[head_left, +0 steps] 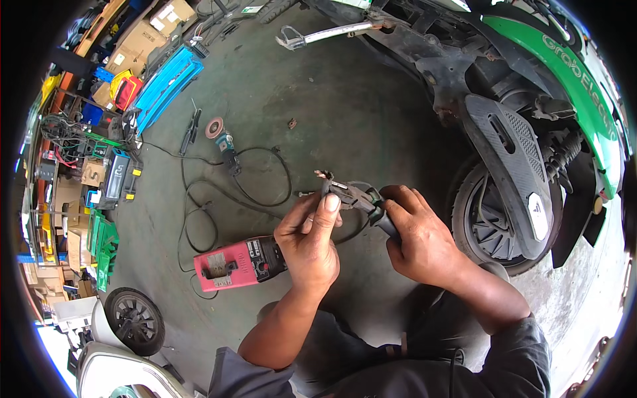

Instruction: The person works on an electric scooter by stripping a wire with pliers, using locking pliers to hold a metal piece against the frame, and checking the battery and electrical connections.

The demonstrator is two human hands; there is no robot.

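Both of my hands are raised in front of me above the floor, close together. In my left hand (312,242), a small dark piece with a copper-coloured end (323,174) is pinched between thumb and fingers; its exact kind is unclear. My right hand (421,232) is closed round the dark handles of a pair of pliers (383,222). The metal jaws point left and reach the piece at my left fingertips. Whether they bite on it is hidden by my left thumb.
A red welding machine (232,267) stands on the floor beyond my left forearm. Farther off lie an angle grinder (225,149) and looping black cable (290,179). A partly stripped green motorbike (507,152) is close on my right. Loaded shelves and a loose wheel (135,320) are leftward.
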